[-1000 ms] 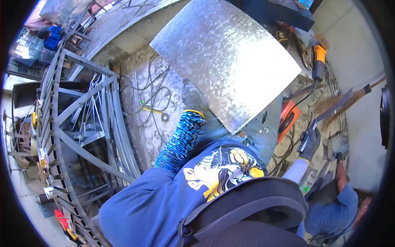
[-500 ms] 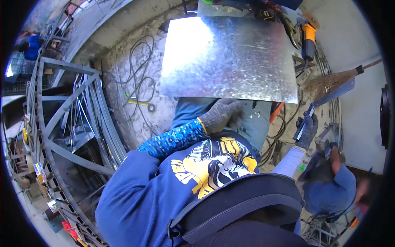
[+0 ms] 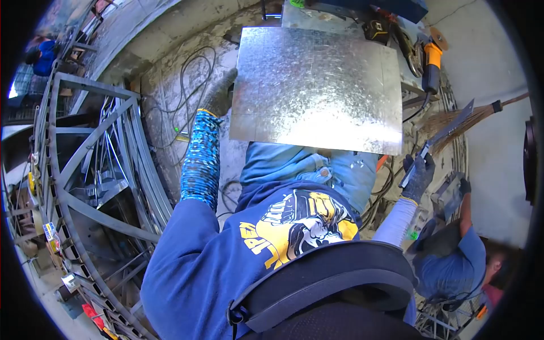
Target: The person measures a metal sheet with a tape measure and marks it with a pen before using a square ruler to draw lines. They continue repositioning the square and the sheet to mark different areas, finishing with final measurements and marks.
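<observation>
A galvanized metal sheet (image 3: 317, 85) lies over the low work surface and my lap, its near edge above my jeans. My gloved left hand (image 3: 219, 95) is at the sheet's left edge, closed on it, with some fingers hidden. My gloved right hand (image 3: 418, 174) is off to the right of the sheet, wrapped round the handle of a try square (image 3: 453, 126). The square's long flat blade points up and to the right, apart from the sheet.
An orange angle grinder (image 3: 432, 63) lies beyond the sheet's right edge, near a tape measure (image 3: 375, 31). A broom (image 3: 481, 113) is behind the square. A co-worker (image 3: 453, 260) crouches at lower right. Steel frames (image 3: 96, 153) stand left; cables (image 3: 190, 85) lie on the floor.
My left hand has moved from over my lap out to the sheet's left edge. The bright glare has shifted to the sheet's near side. The square has turned more upright in view.
</observation>
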`<action>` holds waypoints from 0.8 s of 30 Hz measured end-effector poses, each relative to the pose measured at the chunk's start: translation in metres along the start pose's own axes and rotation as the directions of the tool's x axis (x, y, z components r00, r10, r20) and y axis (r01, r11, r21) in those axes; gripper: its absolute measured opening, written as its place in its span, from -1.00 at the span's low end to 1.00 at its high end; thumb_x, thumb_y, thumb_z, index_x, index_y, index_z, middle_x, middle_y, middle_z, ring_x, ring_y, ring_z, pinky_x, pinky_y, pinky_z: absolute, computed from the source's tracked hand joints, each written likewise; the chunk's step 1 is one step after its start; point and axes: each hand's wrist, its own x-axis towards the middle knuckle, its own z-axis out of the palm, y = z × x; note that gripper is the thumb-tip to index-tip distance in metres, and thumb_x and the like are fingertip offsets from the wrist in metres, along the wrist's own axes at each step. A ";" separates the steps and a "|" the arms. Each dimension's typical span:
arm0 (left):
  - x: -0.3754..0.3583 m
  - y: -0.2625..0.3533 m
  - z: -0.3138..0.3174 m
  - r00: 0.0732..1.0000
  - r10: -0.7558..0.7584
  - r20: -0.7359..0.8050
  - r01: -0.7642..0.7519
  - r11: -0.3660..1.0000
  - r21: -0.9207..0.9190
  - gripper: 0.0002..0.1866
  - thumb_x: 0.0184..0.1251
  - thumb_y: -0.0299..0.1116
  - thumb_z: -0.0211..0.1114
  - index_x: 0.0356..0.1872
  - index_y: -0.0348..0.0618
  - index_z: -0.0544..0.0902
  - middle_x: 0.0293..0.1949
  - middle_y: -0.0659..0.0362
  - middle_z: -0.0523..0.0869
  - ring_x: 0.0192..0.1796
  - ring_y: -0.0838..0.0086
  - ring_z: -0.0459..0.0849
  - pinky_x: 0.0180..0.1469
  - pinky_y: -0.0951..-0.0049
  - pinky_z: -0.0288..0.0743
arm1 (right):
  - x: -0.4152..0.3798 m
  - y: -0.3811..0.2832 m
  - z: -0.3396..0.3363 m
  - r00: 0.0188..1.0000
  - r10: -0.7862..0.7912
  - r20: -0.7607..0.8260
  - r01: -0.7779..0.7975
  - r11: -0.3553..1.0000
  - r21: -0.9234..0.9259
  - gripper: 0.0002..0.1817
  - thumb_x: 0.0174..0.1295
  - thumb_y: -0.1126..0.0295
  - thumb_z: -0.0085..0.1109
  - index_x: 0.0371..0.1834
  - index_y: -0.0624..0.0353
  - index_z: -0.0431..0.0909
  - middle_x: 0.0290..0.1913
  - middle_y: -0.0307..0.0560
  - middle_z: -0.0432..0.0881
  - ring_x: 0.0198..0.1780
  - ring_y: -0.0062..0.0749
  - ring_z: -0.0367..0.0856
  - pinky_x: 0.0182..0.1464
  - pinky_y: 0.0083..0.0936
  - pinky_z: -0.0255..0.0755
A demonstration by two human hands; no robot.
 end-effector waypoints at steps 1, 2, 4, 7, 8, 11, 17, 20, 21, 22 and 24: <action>-0.007 -0.009 0.003 0.960 0.016 0.278 0.052 0.971 -0.235 -0.50 0.47 0.01 0.37 0.15 -0.21 0.67 0.06 0.10 0.79 -0.01 0.38 0.73 0.13 0.22 0.63 | -0.001 0.001 0.006 1.000 -0.001 0.000 0.001 1.000 0.000 -0.55 0.35 0.50 0.29 0.29 0.23 0.42 0.04 0.08 0.61 -0.24 -0.05 0.82 -0.30 -0.24 0.79; -0.020 -0.006 0.012 0.974 0.022 0.224 0.018 0.984 -0.176 -0.60 0.53 -0.09 0.31 0.14 -0.19 0.69 0.01 0.13 0.79 0.06 0.38 0.71 0.20 0.23 0.60 | -0.002 0.002 0.013 0.999 0.025 -0.044 -0.024 1.000 0.013 -0.55 0.36 0.50 0.28 0.28 0.23 0.42 0.04 0.07 0.61 -0.24 -0.05 0.82 -0.28 -0.22 0.80; 0.027 -0.049 -0.019 0.976 0.067 0.207 -0.040 0.991 -0.129 -0.63 0.56 -0.13 0.28 0.14 -0.20 0.70 0.04 0.13 0.79 0.11 0.38 0.71 0.26 0.24 0.57 | -0.007 0.002 0.029 0.990 0.089 -0.111 -0.082 0.994 0.065 -0.55 0.35 0.50 0.29 0.27 0.25 0.42 0.02 0.09 0.62 -0.22 -0.06 0.81 -0.23 -0.17 0.81; 0.012 -0.046 -0.003 0.981 0.123 0.152 -0.115 0.991 -0.065 -0.65 0.62 -0.22 0.16 0.17 -0.22 0.72 0.16 0.11 0.77 0.21 0.36 0.69 0.39 0.28 0.48 | -0.001 0.015 0.033 0.990 0.113 -0.080 -0.112 0.994 0.018 -0.54 0.31 0.51 0.31 0.25 0.30 0.42 -0.03 0.12 0.64 -0.23 -0.08 0.78 -0.31 -0.21 0.81; -0.002 -0.040 0.002 0.974 0.146 0.172 -0.129 0.986 -0.109 -0.62 0.63 -0.21 0.14 0.21 -0.24 0.71 0.20 0.08 0.76 0.25 0.34 0.68 0.42 0.28 0.45 | 0.001 0.021 0.033 0.994 0.091 -0.056 -0.090 0.996 0.021 -0.55 0.32 0.50 0.29 0.25 0.32 0.42 -0.04 0.10 0.65 -0.25 -0.14 0.78 -0.34 -0.25 0.81; -0.050 -0.058 -0.025 0.854 0.502 0.136 -0.516 0.785 0.342 -0.56 0.62 -0.18 0.14 0.24 -0.35 0.67 0.23 0.00 0.74 0.30 0.26 0.67 0.43 0.22 0.46 | 0.003 0.025 0.033 0.997 0.075 0.013 -0.076 0.989 0.123 -0.56 0.32 0.49 0.27 0.23 0.35 0.42 -0.04 0.07 0.67 -0.27 -0.20 0.78 -0.33 -0.24 0.82; -0.130 -0.054 -0.067 0.809 0.588 0.017 -0.581 0.795 0.176 -0.57 0.67 -0.25 0.10 0.26 -0.42 0.64 0.26 -0.10 0.70 0.29 0.21 0.67 0.46 0.19 0.46 | 0.017 -0.001 0.076 0.967 -0.039 0.252 0.004 0.990 0.138 -0.54 0.30 0.24 0.34 0.16 0.28 0.54 -0.19 -0.15 0.67 -0.30 -0.42 0.72 -0.23 -0.44 0.72; -0.142 -0.074 -0.064 0.790 0.543 -0.285 -0.525 0.839 0.144 -0.62 0.64 -0.30 0.17 0.22 -0.42 0.64 0.16 -0.04 0.74 0.17 0.37 0.71 0.28 0.37 0.60 | 0.026 -0.040 0.126 0.925 -0.053 0.377 0.014 0.994 0.105 -0.59 0.32 0.29 0.33 0.14 0.30 0.57 -0.17 -0.12 0.68 -0.28 -0.48 0.68 -0.24 -0.49 0.63; -0.153 -0.064 -0.047 0.785 0.550 -0.286 -0.532 0.834 0.145 -0.62 0.64 -0.30 0.17 0.22 -0.42 0.64 0.16 -0.04 0.74 0.17 0.37 0.71 0.28 0.37 0.60 | 0.025 -0.056 0.145 0.915 -0.074 0.396 0.043 0.995 0.088 -0.61 0.33 0.32 0.32 0.13 0.31 0.57 -0.18 -0.12 0.67 -0.29 -0.45 0.70 -0.25 -0.48 0.66; -0.170 -0.043 -0.011 0.860 0.429 -0.277 -0.478 0.867 -0.141 -0.66 0.65 -0.32 0.15 0.18 -0.41 0.65 0.10 -0.01 0.74 0.13 0.38 0.72 0.23 0.38 0.63 | 0.036 -0.060 0.163 0.911 -0.076 0.405 0.017 0.989 0.147 -0.62 0.33 0.35 0.32 0.13 0.32 0.56 -0.19 -0.10 0.66 -0.31 -0.39 0.73 -0.27 -0.46 0.70; -0.184 -0.032 0.040 0.894 0.366 -0.258 -0.439 0.830 -0.345 -0.72 0.66 -0.35 0.12 0.07 -0.38 0.65 -0.02 0.05 0.75 0.01 0.40 0.74 0.11 0.39 0.67 | 0.054 -0.072 0.190 0.878 -0.124 0.462 0.020 0.974 0.224 -0.61 0.30 0.45 0.33 0.14 0.36 0.52 -0.20 -0.04 0.65 -0.36 -0.23 0.80 -0.31 -0.38 0.80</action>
